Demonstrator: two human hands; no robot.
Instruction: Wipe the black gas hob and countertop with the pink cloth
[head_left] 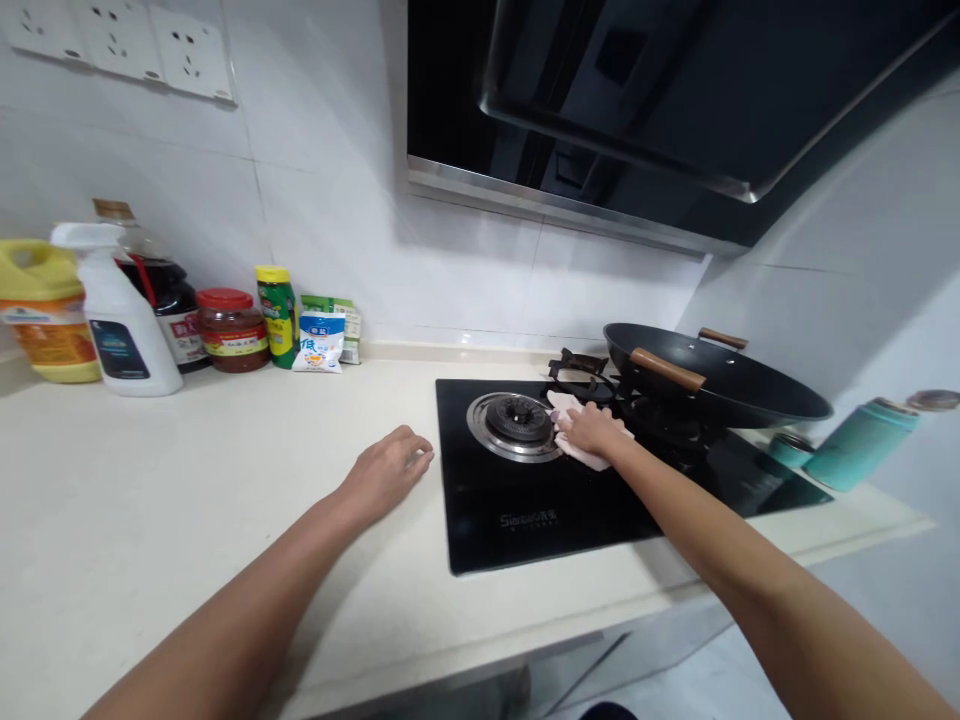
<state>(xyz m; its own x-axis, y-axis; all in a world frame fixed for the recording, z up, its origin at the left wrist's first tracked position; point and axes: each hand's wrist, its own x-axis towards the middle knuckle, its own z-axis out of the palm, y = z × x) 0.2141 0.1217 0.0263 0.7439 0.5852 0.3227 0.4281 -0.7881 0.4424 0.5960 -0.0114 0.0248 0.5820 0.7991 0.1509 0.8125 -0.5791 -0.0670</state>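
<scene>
My right hand [592, 430] presses a pale pink cloth [581, 458] against the black glass gas stove [487, 500], its fingers bent over the cloth. The cloth lies just right of the left burner [520, 418], touching its metal ring. That burner has no pan support on it. My left hand [388, 468] rests on the countertop just left of the stove's edge; its fingers are loosely bent, with a gap at the thumb and nothing held.
A black wok [720, 375] with wooden handles sits on the right burner. Behind the cloth is a loose black pan support [581, 375]. A teal canister [862, 445] stands far right. Left hold a spray bottle [124, 320], a red-lidded jar [232, 335] and a salt packet [320, 342]. The range hood [600, 110] overhangs.
</scene>
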